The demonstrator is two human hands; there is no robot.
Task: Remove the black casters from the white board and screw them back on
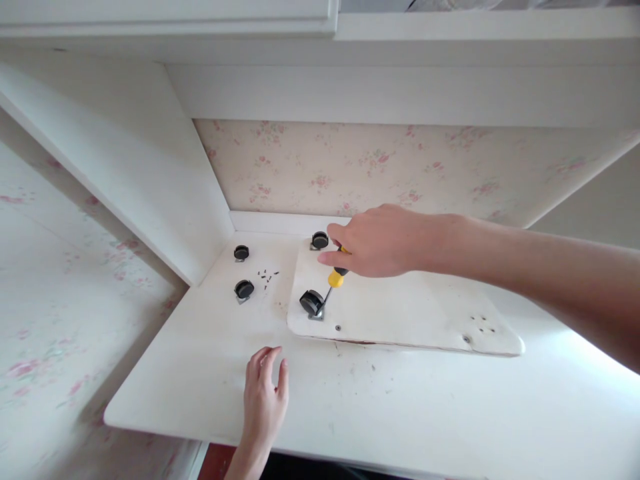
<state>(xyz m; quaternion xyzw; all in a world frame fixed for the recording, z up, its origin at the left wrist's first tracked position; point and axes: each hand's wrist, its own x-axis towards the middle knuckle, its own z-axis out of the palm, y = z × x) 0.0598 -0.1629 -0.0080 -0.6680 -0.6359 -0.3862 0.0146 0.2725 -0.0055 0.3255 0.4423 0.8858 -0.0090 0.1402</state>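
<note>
My right hand (373,241) is closed around the handle of a yellow and black screwdriver (335,278). Its shaft slants down to the metal mounting plate of a black caster wheel (312,302), at the near left corner of a white board (400,310). Whether the tip sits in a screw is too small to tell. Behind it, another caster wheel (320,240) stands at the board's far left corner, close to my fingers. My left hand (266,390) hovers over or rests on the desk in front of the board, fingers apart and slightly curled, holding nothing.
Two loose caster wheels, one farther back (241,253) and one nearer (245,289), lie on the white desk (190,373) left of the board. Several small dark screws (267,277) are scattered beside them. A side panel (125,147) and an overhead cabinet (165,17) enclose the space.
</note>
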